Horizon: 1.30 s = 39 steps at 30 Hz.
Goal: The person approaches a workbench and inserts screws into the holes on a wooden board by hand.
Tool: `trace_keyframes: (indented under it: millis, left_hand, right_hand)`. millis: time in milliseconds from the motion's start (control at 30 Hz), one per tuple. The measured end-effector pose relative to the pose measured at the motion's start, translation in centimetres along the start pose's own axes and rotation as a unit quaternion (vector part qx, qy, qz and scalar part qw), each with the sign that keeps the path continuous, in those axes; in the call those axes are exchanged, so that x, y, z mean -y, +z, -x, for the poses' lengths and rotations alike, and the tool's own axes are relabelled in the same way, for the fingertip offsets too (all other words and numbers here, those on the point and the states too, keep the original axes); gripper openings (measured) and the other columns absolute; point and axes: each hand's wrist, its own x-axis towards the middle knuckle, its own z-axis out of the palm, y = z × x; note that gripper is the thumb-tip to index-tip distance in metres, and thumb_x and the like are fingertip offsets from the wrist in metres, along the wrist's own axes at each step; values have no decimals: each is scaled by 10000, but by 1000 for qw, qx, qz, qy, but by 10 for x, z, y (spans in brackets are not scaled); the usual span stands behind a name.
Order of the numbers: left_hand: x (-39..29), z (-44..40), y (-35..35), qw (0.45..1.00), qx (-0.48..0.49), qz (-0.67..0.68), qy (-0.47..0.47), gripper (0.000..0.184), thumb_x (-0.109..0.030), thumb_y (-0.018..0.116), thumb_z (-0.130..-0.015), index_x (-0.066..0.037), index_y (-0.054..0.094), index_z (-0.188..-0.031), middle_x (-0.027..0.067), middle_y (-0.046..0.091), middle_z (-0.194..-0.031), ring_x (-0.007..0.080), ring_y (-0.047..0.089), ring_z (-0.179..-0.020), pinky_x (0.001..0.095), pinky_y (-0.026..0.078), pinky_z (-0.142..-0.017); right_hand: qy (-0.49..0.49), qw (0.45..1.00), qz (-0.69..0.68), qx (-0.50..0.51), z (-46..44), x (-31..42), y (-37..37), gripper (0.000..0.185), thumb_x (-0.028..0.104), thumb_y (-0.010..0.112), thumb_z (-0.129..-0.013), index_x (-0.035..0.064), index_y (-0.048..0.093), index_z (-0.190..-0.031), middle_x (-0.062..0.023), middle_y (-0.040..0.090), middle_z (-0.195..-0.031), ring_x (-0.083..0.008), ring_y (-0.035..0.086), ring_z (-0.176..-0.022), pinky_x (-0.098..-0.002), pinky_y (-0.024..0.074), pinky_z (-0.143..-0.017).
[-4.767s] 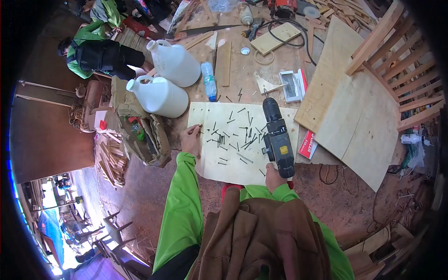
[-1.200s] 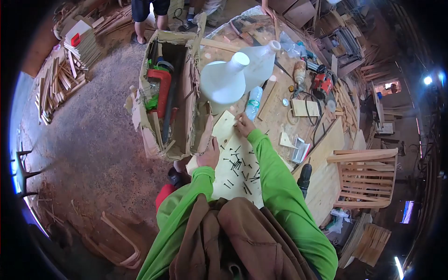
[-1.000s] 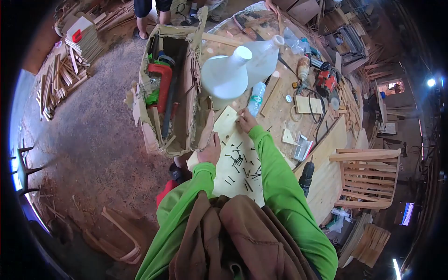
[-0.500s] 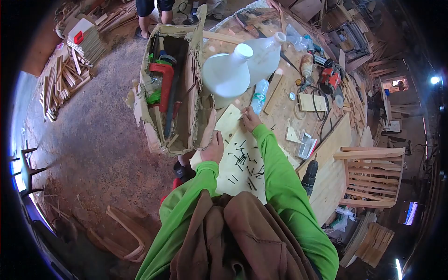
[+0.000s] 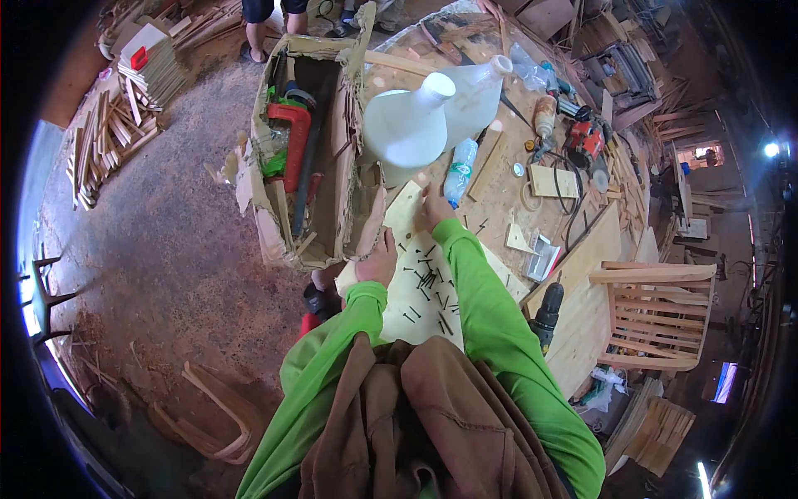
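Black screws (image 5: 426, 276) lie scattered over a pale wooden board (image 5: 402, 223) in front of me, many bunched near its middle. My left hand (image 5: 378, 259) is closed at the board's left edge, beside the torn cardboard box, with its thumb over the surface. At the board's upper right edge, my right hand (image 5: 434, 208) has its fingers curled around the border, partly hidden from above. Just beyond that hand lies a clear plastic bottle (image 5: 460, 173) with a blue cap. A few screws also rest on the table right of my right wrist.
The torn cardboard box (image 5: 356, 158) holds a red clamp (image 5: 291, 145) and other tools. Two white jugs (image 5: 406, 125) stand behind the board. A cordless drill (image 5: 546, 316) lies to the right, near a slatted wooden chair frame (image 5: 657, 316). Another person's legs (image 5: 256, 37) show at the far left.
My right hand has shifted slightly left and its fingers, earlier pinched over the board, now curl at its edge. The left hand stays at the left edge. My view has tilted slightly.
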Motion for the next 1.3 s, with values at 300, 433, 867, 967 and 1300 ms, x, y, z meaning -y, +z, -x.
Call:
trace_keyframes:
  millis: [300, 433, 867, 967, 1300]
  left_hand:
    - [0, 3, -4, 989, -9, -125, 74, 286, -58, 566, -864, -37, 529, -1146, 83, 545, -1094, 294, 652, -845, 374, 561, -644]
    - [4, 6, 3, 985, -53, -138, 84, 290, -68, 569, -868, -41, 531, -1154, 73, 559, -1106, 294, 655, -818, 386, 558, -617]
    - [10, 13, 21, 993, 42, -93, 51, 393, -159, 524, -908, -81, 518, -1293, 81, 574, -1235, 322, 565, -1095, 516, 531, -788]
    - [10, 14, 21, 991, 71, -104, 40, 445, -168, 554, -888, -81, 552, -1324, 100, 584, -1290, 313, 542, -1223, 510, 520, -888]
    - [1, 4, 19, 995, -69, 2, -78, 230, -369, 443, -1015, -181, 533, -1113, 136, 701, -884, 364, 679, -722, 477, 537, -587]
  right_hand:
    - [112, 971, -180, 111, 6, -7, -31, 172, 156, 522, -972, 46, 447, -1080, -101, 640, -762, -192, 644, -654, -352, 510, -579]
    - [25, 953, -300, 18, 10, -30, -23, 121, 103, 502, -993, 16, 473, -1072, -79, 662, -785, -150, 639, -625, -293, 520, -562]
    - [37, 984, -175, -6, 24, -1, -42, 148, 109, 597, -960, -36, 615, -941, -104, 720, -789, -151, 680, -635, -283, 534, -584]
    - [34, 989, -143, -1, 21, 0, -40, 137, 111, 620, -944, -26, 627, -934, -96, 712, -766, -144, 673, -629, -279, 523, -569]
    - [33, 987, 153, 35, 6, 31, -46, 241, 285, 623, -915, 52, 681, -929, -192, 700, -863, -381, 684, -791, -486, 548, -719]
